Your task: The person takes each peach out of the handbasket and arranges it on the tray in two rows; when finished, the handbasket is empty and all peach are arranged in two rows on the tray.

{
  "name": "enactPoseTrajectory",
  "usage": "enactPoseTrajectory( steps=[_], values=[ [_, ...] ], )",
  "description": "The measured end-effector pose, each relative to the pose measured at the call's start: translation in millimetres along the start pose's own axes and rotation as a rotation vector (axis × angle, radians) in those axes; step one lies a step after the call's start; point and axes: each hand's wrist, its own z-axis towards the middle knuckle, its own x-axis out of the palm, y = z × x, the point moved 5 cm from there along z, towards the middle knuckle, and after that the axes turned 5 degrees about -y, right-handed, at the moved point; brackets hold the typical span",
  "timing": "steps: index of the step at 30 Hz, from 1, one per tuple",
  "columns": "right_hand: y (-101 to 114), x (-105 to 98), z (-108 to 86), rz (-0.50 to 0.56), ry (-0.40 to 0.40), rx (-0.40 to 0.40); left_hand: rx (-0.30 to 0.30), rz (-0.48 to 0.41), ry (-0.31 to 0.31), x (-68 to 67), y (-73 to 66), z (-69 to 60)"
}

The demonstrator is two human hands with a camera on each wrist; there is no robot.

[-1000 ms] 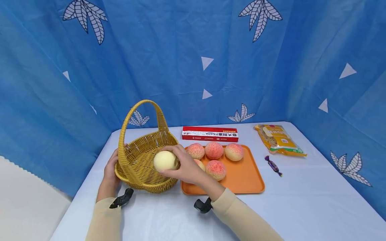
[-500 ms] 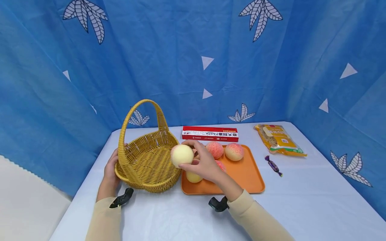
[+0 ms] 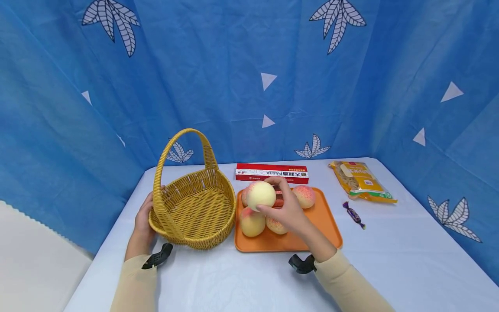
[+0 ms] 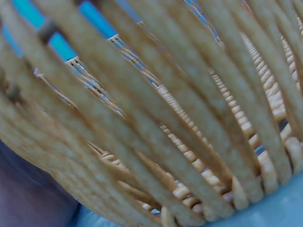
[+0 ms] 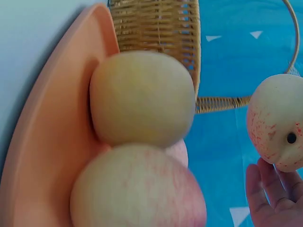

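My right hand (image 3: 287, 209) pinches a peach (image 3: 260, 196) between thumb and fingers, above the left half of an orange tray (image 3: 312, 232). In the right wrist view, a dark spot and red speckles show on this held peach (image 5: 279, 123). Several more peaches lie on the tray, including one at the front left (image 3: 252, 223) and one at the back right (image 3: 305, 196); the hand partly hides others. At the left, my left hand (image 3: 143, 219) grips the side of a golden wicker basket (image 3: 202, 212), whose inside shows bare weave. Its wall (image 4: 156, 109) fills the left wrist view.
Behind the tray lies a red and white pasta box (image 3: 271, 173). To the right are a yellow food packet (image 3: 362, 181) and a purple wrapped candy (image 3: 354, 214). A blue curtain (image 3: 218, 86) surrounds the white-covered table (image 3: 218, 281).
My right hand has carried the peach rightward from over the basket to over the tray, uncovering the basket's inside and the front left peach. My left hand has stayed on the basket.
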Motion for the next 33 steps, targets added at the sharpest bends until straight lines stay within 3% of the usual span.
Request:
enactPoseTrajectory(
  steps=[8, 15, 23, 29, 33],
  values=[
    [-5.3, -32.0, -1.4, 0.017, -0.077, -0.026, 0.01, -0.001, 0.007, 0.5, -2.0, 0.4],
    [-23.7, -50.0, -5.7, 0.003, -0.087, 0.043, 0.02, -0.023, 0.024, 0.2, -2.3, -0.8],
    [-42.4, -65.1, -16.6, -0.056, -0.117, 0.054, 0.006, -0.005, 0.003, -1.2, -0.8, -1.2],
    [-61.9, -73.3, -26.7, -0.081, -0.108, 0.149, 0.006, -0.005, 0.004, -0.6, -0.6, -1.4],
    [-74.7, -76.5, -32.1, -0.07, -0.103, 0.169, 0.008, 0.016, 0.003, 0.7, -1.2, -1.2]
  ],
)
